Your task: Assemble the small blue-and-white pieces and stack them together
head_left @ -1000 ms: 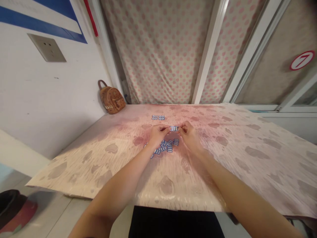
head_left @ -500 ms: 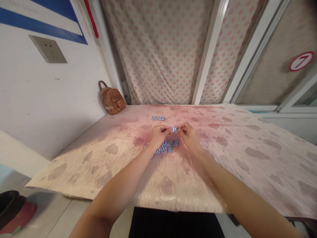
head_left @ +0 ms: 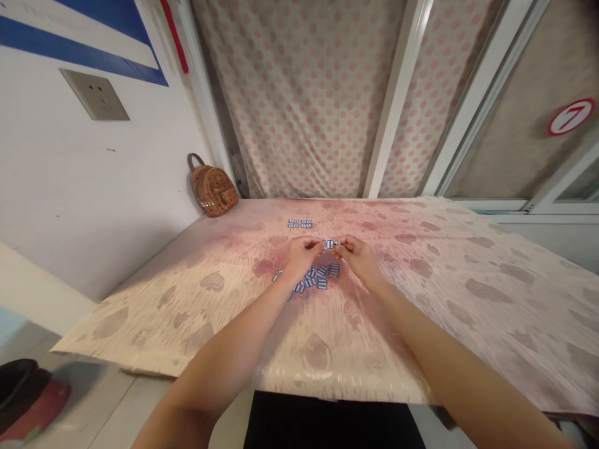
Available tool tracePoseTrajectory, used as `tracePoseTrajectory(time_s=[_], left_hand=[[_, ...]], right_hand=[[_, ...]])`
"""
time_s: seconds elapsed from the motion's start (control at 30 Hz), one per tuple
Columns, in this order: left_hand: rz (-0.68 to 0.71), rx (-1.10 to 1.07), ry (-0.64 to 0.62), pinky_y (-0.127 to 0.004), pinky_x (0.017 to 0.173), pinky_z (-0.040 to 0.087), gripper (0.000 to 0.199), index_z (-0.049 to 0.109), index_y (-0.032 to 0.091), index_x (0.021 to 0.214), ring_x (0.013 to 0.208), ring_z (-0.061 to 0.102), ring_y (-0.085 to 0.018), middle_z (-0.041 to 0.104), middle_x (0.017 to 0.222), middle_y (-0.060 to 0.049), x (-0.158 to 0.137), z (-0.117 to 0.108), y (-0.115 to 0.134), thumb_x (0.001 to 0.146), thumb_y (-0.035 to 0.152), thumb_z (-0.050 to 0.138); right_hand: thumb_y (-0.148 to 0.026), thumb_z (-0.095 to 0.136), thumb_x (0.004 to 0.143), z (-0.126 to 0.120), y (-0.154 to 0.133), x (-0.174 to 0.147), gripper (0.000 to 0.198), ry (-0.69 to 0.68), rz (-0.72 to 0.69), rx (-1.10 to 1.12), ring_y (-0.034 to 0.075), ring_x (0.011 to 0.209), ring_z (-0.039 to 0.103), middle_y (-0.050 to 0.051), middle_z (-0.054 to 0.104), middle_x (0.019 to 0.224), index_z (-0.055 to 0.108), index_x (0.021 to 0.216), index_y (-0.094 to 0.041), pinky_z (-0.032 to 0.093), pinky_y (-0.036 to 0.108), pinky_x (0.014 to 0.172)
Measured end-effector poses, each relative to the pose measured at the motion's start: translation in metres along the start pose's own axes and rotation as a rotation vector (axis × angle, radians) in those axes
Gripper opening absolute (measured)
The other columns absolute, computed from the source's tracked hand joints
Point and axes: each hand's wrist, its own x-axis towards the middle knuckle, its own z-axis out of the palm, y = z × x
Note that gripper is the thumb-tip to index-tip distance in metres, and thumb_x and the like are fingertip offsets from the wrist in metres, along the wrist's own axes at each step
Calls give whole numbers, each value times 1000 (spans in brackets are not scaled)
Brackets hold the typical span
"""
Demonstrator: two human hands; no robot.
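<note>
Between my two hands is a small row of blue-and-white rectangular pieces (head_left: 330, 244), too small to make out what they are. My left hand (head_left: 303, 254) pinches the row's left end with thumb and fingers. At the right end, my right hand (head_left: 356, 254) is closed in a pinch too. Just below, partly hidden by my left wrist, lies a loose pile of similar blue-and-white pieces (head_left: 322, 282). Farther back, two neat groups of such pieces (head_left: 299, 223) lie side by side on the table.
The table (head_left: 449, 312) wears a pale pink patterned cover. A small brown backpack (head_left: 215, 190) stands at its back left corner against the wall. Behind hangs a dotted curtain (head_left: 309, 100). A dark and red bin (head_left: 32, 399) is on the floor at left.
My right hand's fingers have shifted slightly at the right end of the row, and a bit more of the right-hand piece shows. The pile and the back groups look the same.
</note>
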Motion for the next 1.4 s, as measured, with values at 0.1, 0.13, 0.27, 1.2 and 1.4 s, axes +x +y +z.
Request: tracePoseTrajectory(time_s=[0.1,0.13,0.27,1.2,1.4], left_hand=[[9,29,7,-24,64,48,10,76,14,81,67,67,-15,74,72,-4,1,0,-2,81,19,67],[16,40,16,-24,64,48,10,76,14,81,67,67,-15,74,72,-4,2,-1,-3,81,19,67],[64,47,68,-24,63,48,12,75,15,77,66,66,-15,73,71,-3,8,-8,-9,81,22,66],[65,111,81,-22,58,45,13,75,16,75,65,65,-15,72,70,-2,13,-14,-16,81,24,66],[64,111,74,-23,62,48,14,75,15,78,68,65,-16,73,73,-4,10,-14,-14,82,24,66]], right_hand=[[-35,60,79,1,3,1,14,13,-13,9,18,66,65,2,70,70,58,77,-22,54,32,69],[-34,59,80,1,5,2,13,17,-17,5,18,66,65,2,69,70,58,77,-21,54,32,69],[-25,57,81,-2,17,5,5,22,-21,-192,18,72,66,2,69,76,60,83,-21,52,31,71],[-10,52,81,-23,15,9,16,-153,78,-768,15,64,57,1,62,66,65,74,-17,32,24,57],[-16,51,79,-29,15,9,18,-29,88,-702,15,59,53,0,59,59,64,67,-19,33,26,57]])
